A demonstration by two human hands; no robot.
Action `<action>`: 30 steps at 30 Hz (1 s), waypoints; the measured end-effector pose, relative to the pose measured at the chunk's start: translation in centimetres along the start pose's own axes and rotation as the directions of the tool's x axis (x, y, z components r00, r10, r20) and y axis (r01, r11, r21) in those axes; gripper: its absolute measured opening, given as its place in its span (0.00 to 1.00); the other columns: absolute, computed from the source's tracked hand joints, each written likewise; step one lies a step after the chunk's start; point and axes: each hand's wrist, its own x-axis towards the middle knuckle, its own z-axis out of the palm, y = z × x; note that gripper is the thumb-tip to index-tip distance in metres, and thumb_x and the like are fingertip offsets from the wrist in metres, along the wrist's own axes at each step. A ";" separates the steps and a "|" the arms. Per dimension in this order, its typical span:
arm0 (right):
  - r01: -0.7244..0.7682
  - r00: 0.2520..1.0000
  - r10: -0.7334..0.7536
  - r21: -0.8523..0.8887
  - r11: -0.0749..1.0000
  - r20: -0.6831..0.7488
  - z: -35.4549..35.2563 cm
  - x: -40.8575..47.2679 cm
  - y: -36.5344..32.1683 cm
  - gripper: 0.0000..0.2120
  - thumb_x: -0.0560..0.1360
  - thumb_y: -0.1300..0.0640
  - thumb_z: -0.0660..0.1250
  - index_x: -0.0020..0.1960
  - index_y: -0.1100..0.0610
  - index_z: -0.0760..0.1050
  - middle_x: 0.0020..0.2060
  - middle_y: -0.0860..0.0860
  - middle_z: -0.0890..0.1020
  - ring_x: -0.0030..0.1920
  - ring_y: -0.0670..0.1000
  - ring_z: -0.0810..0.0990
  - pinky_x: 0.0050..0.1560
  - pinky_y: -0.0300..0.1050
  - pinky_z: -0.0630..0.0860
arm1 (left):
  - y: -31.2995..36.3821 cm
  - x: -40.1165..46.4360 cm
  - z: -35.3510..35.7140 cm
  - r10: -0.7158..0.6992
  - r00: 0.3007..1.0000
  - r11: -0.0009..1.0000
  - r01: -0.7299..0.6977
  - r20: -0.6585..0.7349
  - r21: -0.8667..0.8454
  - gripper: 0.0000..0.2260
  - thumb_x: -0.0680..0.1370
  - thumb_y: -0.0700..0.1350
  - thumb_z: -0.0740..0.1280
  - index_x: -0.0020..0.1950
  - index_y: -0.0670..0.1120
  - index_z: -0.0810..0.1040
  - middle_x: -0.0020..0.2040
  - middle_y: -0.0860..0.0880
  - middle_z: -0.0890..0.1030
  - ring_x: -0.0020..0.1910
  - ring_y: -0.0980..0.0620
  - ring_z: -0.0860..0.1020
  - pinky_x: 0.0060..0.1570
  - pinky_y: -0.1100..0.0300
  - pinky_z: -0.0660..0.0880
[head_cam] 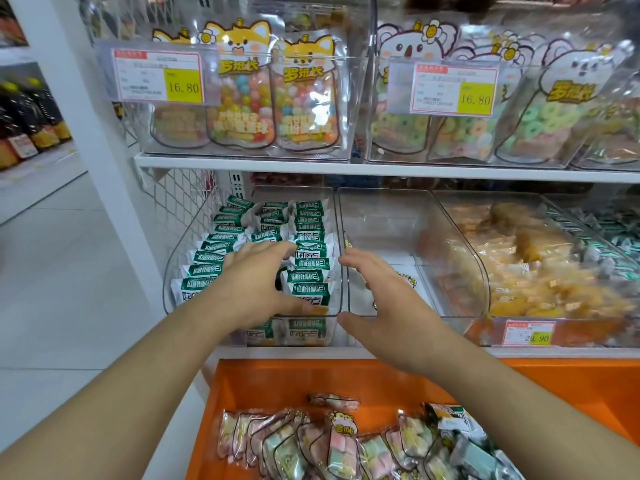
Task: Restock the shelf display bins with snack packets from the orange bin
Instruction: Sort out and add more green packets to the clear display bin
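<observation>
Two hands work over the lower shelf (311, 351). The left hand (256, 285) lies flat in the left bin (173, 271), fingers spread and loosely bent over the rows of green packets (308, 258), touching them without pinching any. The right hand (384, 299) hangs over the middle bin (381, 220), fingers straight and slightly apart, holding nothing.

The step looks like squaring up the green rows, with the middle bin next to fill. To do it well, press the packets lightly back and down so they stand edge on and face out, and keep them behind the clear front lip. Steady the bin wall with the right hand if it slides.

The stock waits near, in the orange bin (346, 375) below the shelf: pastel packets (329, 445) lie in a loose heap, with a few green ones at its right. The middle bin is nearly bare, so much of the task seems left.

Right of it a bin holds yellow snacks (519, 271). The upper shelf carries clear bins of candy bags (277, 98) with price tags (157, 76). White floor (52, 271) stretches left towards bottles (31, 126) on another shelf.
</observation>
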 end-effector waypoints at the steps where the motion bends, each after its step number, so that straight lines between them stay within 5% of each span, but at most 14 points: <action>1: 0.002 1.000 -0.002 -0.003 1.000 -0.001 0.0 0.0 0.0 0.37 0.79 0.53 0.74 0.81 0.42 0.59 0.80 0.33 0.58 0.80 0.36 0.54 0.76 0.33 0.54 | -0.1 -0.1 -0.2 0.001 1.000 1.000 -0.001 0.005 -0.008 0.49 0.67 0.70 0.76 0.82 0.59 0.59 0.81 0.56 0.64 0.80 0.50 0.59 0.77 0.46 0.58; 6: 0.051 0.999 -0.051 -0.072 0.996 -0.001 0.0 -0.3 -0.2 0.36 0.79 0.54 0.72 0.82 0.43 0.59 0.81 0.35 0.55 0.81 0.39 0.50 0.77 0.36 0.52 | -1.7 -0.3 -1.6 0.013 1.000 0.995 -0.014 -0.012 -0.098 0.35 0.73 0.72 0.69 0.76 0.61 0.69 0.70 0.61 0.70 0.74 0.53 0.65 0.74 0.47 0.66; 10: 0.147 0.989 -0.148 -0.209 0.967 0.011 0.6 -0.2 0.0 0.37 0.79 0.52 0.72 0.82 0.42 0.59 0.82 0.38 0.54 0.83 0.45 0.47 0.83 0.52 0.55 | -3.8 0.5 -1.9 -0.020 0.990 0.995 0.005 -0.136 -0.104 0.15 0.82 0.60 0.65 0.69 0.61 0.74 0.69 0.56 0.76 0.72 0.49 0.70 0.74 0.43 0.66; 13: 0.152 0.988 -0.150 -0.247 0.957 0.030 0.8 -0.1 0.1 0.36 0.79 0.51 0.70 0.82 0.41 0.58 0.82 0.37 0.54 0.83 0.46 0.45 0.82 0.59 0.56 | -4.0 0.7 -1.6 -0.007 0.987 0.997 0.020 -0.159 0.079 0.16 0.81 0.56 0.71 0.67 0.59 0.76 0.66 0.57 0.78 0.70 0.50 0.69 0.74 0.48 0.57; 17: 0.147 0.989 -0.146 -0.250 0.957 0.023 0.9 -0.1 0.1 0.36 0.78 0.50 0.71 0.82 0.42 0.58 0.81 0.36 0.53 0.83 0.44 0.44 0.83 0.57 0.56 | -4.2 1.9 -0.9 0.026 0.995 0.972 -0.002 -0.101 0.234 0.21 0.73 0.66 0.75 0.61 0.58 0.79 0.56 0.58 0.80 0.66 0.51 0.71 0.75 0.47 0.53; 20: 0.146 0.989 -0.146 -0.251 0.957 0.020 1.0 0.0 0.1 0.36 0.78 0.49 0.70 0.82 0.43 0.58 0.81 0.35 0.53 0.82 0.43 0.44 0.83 0.55 0.56 | -4.6 2.6 -0.4 0.054 0.994 0.953 -0.023 -0.095 0.301 0.18 0.73 0.62 0.77 0.57 0.57 0.80 0.48 0.59 0.80 0.63 0.51 0.71 0.75 0.48 0.52; 30: 0.117 0.993 -0.112 -0.258 0.959 0.034 1.0 0.0 -0.1 0.38 0.78 0.49 0.70 0.83 0.42 0.55 0.80 0.33 0.50 0.82 0.41 0.42 0.84 0.53 0.53 | -5.2 3.9 -0.4 0.033 0.952 0.995 -0.002 -0.305 0.102 0.10 0.82 0.46 0.70 0.62 0.58 0.81 0.55 0.58 0.84 0.65 0.51 0.75 0.72 0.52 0.51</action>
